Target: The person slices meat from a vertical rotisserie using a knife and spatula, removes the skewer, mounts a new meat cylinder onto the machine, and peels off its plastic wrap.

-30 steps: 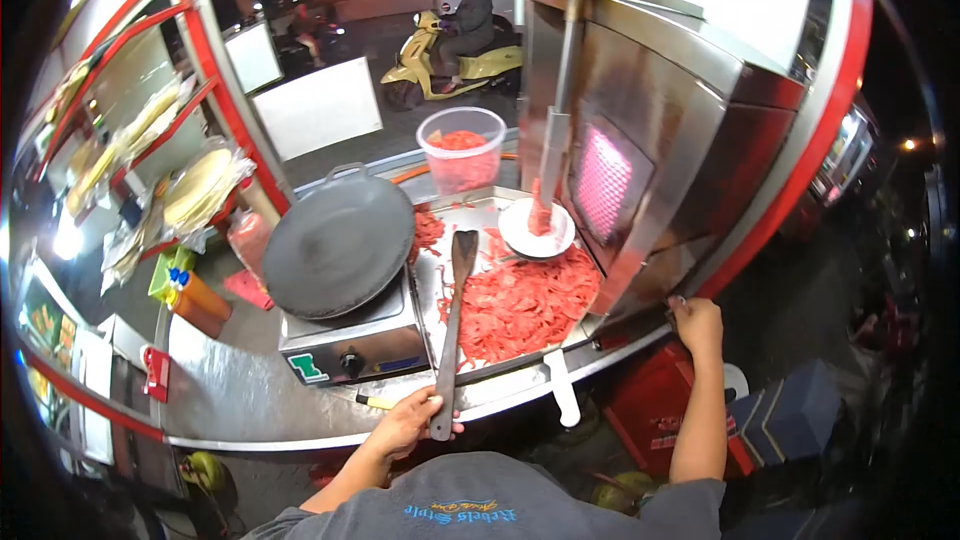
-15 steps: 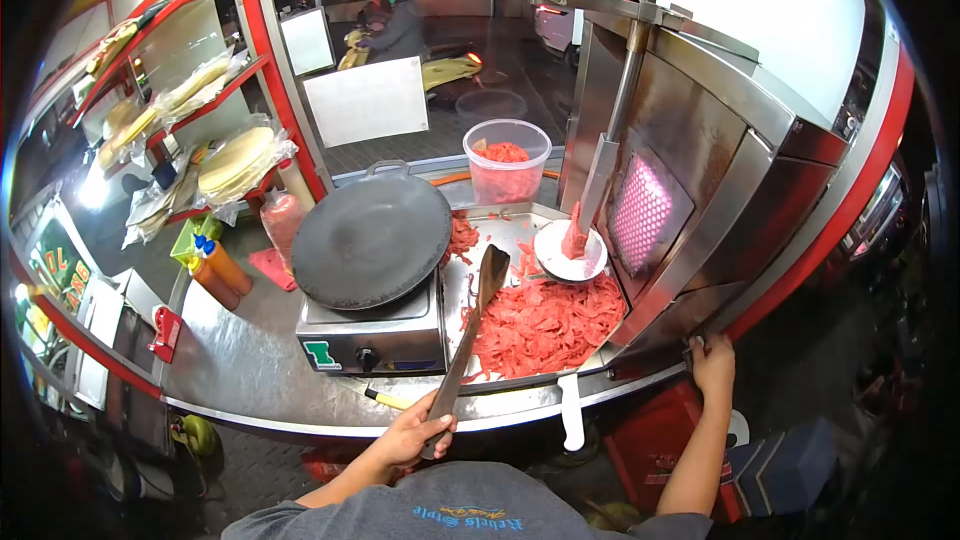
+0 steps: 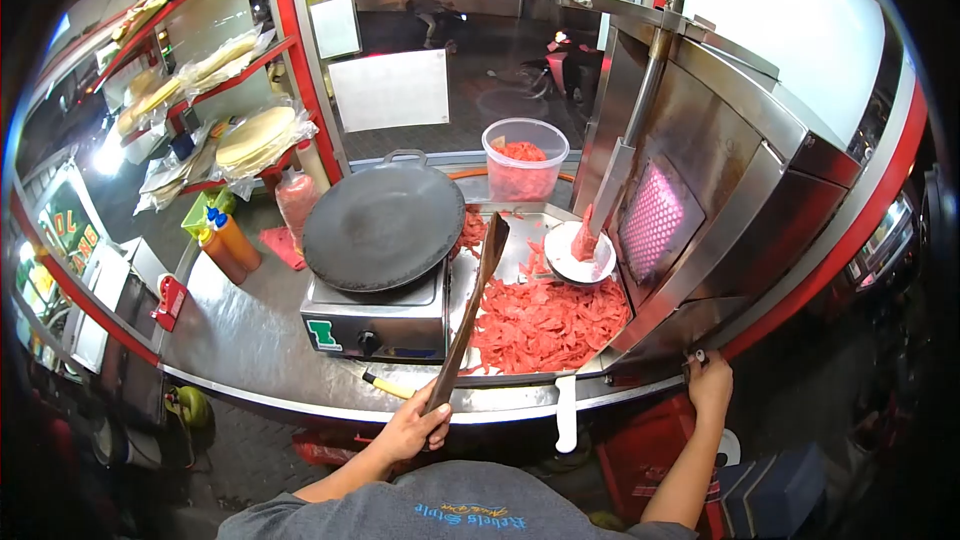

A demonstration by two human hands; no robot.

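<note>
- One dark wooden spatula (image 3: 470, 323), slanting over the metal tray (image 3: 515, 250), left hand (image 3: 412, 430) wrapped around it.
- Right hand (image 3: 710, 385): curled at the broiler's (image 3: 745, 175) base (can't tell its hold).
- Clear tub (image 3: 495, 162) and tray: red meat strips (image 3: 550, 325).

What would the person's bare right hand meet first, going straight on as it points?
Probably the lower part of the tall, boxy metal grill housing; the right hand seems close against it, though depth is unclear.

Dark grey shirt (image 3: 480, 486), blue and orange lettering (image 3: 468, 517)
</note>
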